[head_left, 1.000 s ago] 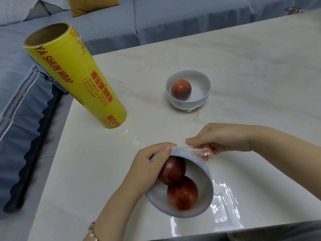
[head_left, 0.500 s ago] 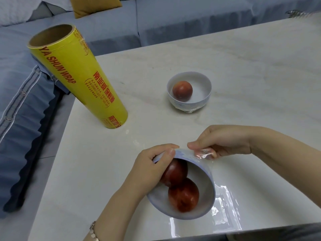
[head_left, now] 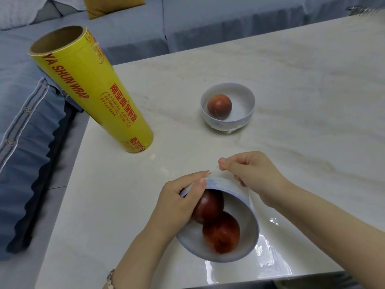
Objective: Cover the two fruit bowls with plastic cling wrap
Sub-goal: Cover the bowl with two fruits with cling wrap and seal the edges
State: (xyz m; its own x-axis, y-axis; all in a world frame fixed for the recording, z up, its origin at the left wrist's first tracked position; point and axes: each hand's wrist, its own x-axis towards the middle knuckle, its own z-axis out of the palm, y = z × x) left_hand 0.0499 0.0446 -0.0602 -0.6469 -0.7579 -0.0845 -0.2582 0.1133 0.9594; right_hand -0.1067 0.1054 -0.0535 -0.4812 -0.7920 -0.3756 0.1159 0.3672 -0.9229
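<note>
A person's hands work a sheet of cling film over a tilted bowl at a pale marble-look table, where a tall yellow roll of cling wrap stands on end near the left edge, its cardboard core open at the top.

The near bowl, below and to the right of the roll and closest to the person, tips its mouth toward the camera. Two dark red fruits lie inside it, touching each other. The left hand, on the side of the bowl facing the roll, grips the raised rim: the fingers curl behind the wall and the thumb crosses the rim onto the upper fruit. A bracelet shows at that wrist.

The right hand, farther from the roll than the left, pinches an edge of the film between thumb and forefinger just above the raised rim, the other fingers curled under. From the pinch the film runs down the bowl's right side and spreads, glossy and wrinkled, on the table beneath.

The far bowl sits directly right of the roll, well apart from it and from both hands, upright, with one red fruit inside and crinkled film showing at its foot.

Behind the roll runs a blue-grey sofa with a mustard cushion; left of the roll lies a blue pillow.
</note>
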